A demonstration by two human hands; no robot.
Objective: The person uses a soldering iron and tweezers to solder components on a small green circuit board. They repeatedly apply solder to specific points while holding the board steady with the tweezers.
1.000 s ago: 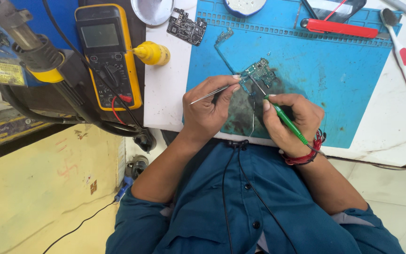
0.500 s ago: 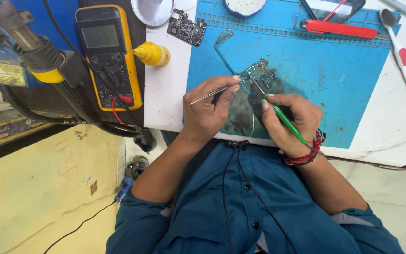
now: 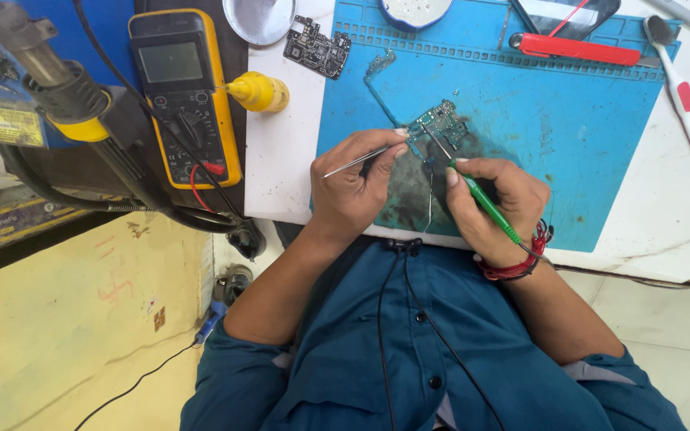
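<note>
A: Any change from a moment ago?
B: None to see. Both hands sit as before over the blue mat (image 3: 569, 120), centre frame.
A: The fingers?
B: Left hand (image 3: 357, 187) pinched shut on silver tweezers (image 3: 357, 160), tips at the small green circuit board (image 3: 441, 124). Right hand (image 3: 493, 207) fingers closed round a green-handled tool (image 3: 485, 203), its tip touching the board.

— What's on the white bench (image 3: 281, 160)?
— A blue mat (image 3: 584, 144) right of centre, a dark circuit board (image 3: 317, 48) and yellow bottle (image 3: 259, 92) upper left, a white toothbrush (image 3: 680, 88) far right.
</note>
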